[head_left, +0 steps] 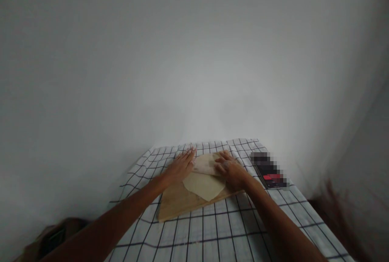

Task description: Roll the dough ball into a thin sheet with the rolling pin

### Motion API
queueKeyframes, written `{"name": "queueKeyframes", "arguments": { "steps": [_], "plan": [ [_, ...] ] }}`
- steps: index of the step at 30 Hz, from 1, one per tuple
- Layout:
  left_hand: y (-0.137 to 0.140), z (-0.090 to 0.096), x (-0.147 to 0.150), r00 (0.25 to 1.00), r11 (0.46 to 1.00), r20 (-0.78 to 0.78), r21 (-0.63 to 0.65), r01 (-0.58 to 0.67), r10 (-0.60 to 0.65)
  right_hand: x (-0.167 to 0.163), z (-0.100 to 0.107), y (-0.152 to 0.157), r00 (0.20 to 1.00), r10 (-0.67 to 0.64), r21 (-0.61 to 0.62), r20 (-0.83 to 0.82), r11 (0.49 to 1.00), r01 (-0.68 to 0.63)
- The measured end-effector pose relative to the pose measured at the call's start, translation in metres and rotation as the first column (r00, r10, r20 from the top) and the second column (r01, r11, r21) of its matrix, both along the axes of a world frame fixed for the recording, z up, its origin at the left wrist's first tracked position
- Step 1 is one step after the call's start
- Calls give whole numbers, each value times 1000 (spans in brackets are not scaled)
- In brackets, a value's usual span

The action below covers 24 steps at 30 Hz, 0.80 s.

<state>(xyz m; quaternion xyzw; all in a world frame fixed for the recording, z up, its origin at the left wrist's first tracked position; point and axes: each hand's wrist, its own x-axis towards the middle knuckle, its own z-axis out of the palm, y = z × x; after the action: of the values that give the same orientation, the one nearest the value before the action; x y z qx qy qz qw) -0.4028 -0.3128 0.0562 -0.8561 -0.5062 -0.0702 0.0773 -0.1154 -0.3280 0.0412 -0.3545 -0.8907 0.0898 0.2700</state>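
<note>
A thin sheet of pale dough [206,187] lies on a wooden board [174,204], its near edge coming to a blunt point. Across the dough runs a pale, rounded bar that looks like a rolling pin [205,167]; its ends are hidden under my hands. My left hand [181,164] rests flat at the bar's left end, fingers stretched out and pointing away from me. At the right end, my right hand [230,169] lies palm down with its fingers apart and slightly bent over the bar and the dough's edge.
Beneath the board is a white cloth with dark grid lines [194,233], covering the table. A phone-like dark object [270,173], partly blurred out, lies to the right of the board. A plain wall [194,59] rises behind the table. Something brown [57,233] sits low at the left.
</note>
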Motion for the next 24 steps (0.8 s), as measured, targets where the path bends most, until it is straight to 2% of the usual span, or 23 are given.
{"name": "queueKeyframes", "arguments": {
  "steps": [3,6,9,12,15,18,22,24],
  "plan": [
    [-43,-7,-16,999,998,-24,47,38,-37,-2,5,-6,998,25,-140,-56,990,-33],
    [-97,-8,-23,991,984,-56,126,125,-118,-2,9,-11,995,49,-239,-82,969,-68],
    [-146,-3,-22,989,982,-73,135,135,-126,-3,14,-15,982,166,-267,-85,946,-183],
    [-168,5,-18,990,986,-58,104,132,-126,-2,20,-18,970,223,-254,-91,937,-239],
    [-161,8,-14,991,989,14,75,129,-130,3,25,-16,965,247,-222,-90,939,-261],
    [-138,4,-11,988,993,98,12,116,-117,12,24,-10,964,252,-205,-91,942,-265],
    [-90,-4,-8,985,990,124,-63,128,-119,21,17,2,977,168,-204,-131,960,-193],
    [-58,-2,-4,990,986,131,-148,72,-53,21,13,6,984,94,-188,-150,975,-121]
  ]
}}
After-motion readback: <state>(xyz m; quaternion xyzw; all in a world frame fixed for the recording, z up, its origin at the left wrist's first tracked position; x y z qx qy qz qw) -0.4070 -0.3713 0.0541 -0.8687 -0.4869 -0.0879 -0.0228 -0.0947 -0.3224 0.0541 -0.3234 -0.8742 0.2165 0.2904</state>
